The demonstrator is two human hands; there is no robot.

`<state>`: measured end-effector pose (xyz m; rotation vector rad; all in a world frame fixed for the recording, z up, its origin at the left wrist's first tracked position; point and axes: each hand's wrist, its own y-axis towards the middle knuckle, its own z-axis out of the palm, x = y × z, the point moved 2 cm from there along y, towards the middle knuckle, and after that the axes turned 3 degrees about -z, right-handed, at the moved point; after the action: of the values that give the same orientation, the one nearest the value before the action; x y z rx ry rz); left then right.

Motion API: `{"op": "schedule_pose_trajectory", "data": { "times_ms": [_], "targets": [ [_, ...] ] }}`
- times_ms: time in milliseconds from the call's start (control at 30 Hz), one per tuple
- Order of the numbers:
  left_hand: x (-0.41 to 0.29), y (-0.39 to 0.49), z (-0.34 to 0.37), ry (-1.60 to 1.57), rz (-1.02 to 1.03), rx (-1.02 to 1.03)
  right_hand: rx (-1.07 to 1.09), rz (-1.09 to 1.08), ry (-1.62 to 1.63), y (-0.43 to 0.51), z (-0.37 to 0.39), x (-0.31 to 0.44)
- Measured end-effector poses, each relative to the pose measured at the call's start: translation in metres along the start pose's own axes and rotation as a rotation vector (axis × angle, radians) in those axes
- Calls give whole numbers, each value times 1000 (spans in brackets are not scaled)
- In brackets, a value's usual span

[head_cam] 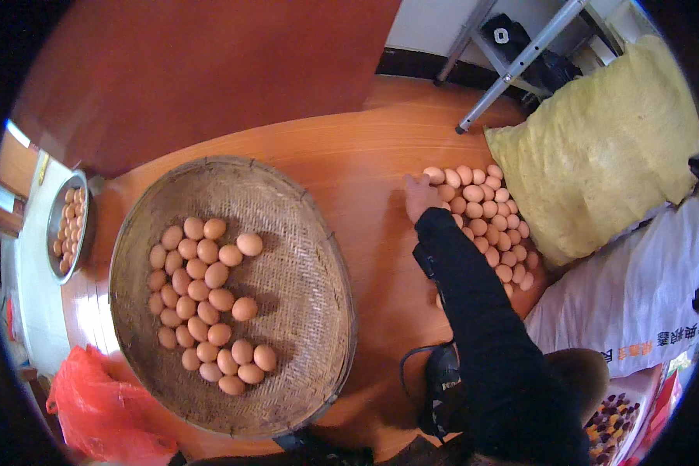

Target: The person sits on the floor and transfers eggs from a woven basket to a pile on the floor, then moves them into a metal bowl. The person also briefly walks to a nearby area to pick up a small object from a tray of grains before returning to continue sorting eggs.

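My right hand (420,198), in a black sleeve, reaches to the near-left edge of a group of brown eggs (491,208) spread on the wood-grain floor (378,192). Its fingertips are at the corner egg (433,175); whether they grip it, I cannot tell. The forearm hides some of the eggs on the near side. Left of the hand, across a strip of floor, lies a wide round woven bamboo tray (294,256). Several brown eggs (198,290) rest in it, mostly in its left half. My left hand is out of view.
A metal bowl of eggs (83,244) stands far left, a red plastic bag (102,408) below it. A full yellow woven sack (594,145) and a white printed sack (623,291) border the floor eggs. Metal legs (518,64) stand behind. A black shoe (442,378) is near my forearm.
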<state>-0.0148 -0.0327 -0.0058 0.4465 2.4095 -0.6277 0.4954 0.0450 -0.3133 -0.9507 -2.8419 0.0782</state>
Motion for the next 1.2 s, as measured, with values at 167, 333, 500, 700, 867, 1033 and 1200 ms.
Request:
{"op": "schedule_pose_trajectory", "data": {
  "times_ms": [167, 333, 500, 700, 867, 1033, 1200],
  "targets": [
    [-5, 20, 16, 148, 56, 21, -53, 100, -101, 13, 11, -1],
    [0, 24, 19, 203, 183, 0, -89, 164, -149, 15, 18, -1],
    [4, 19, 19, 210, 194, 17, -151, 174, -321, 5, 14, 3],
    [-6, 18, 21, 208, 228, -20, -173, 148, -263, -19, 9, -4],
    [-5, 9, 17, 149, 132, -47, -243, 13, -257, -24, -34, 26],
    [3, 2, 7, 22, 174, -113, -345, -660, 625, -18, -82, 148],
    [7, -6, 3, -69, 224, -109, 247, -1119, 122, -58, -18, 285]
  ]
}}
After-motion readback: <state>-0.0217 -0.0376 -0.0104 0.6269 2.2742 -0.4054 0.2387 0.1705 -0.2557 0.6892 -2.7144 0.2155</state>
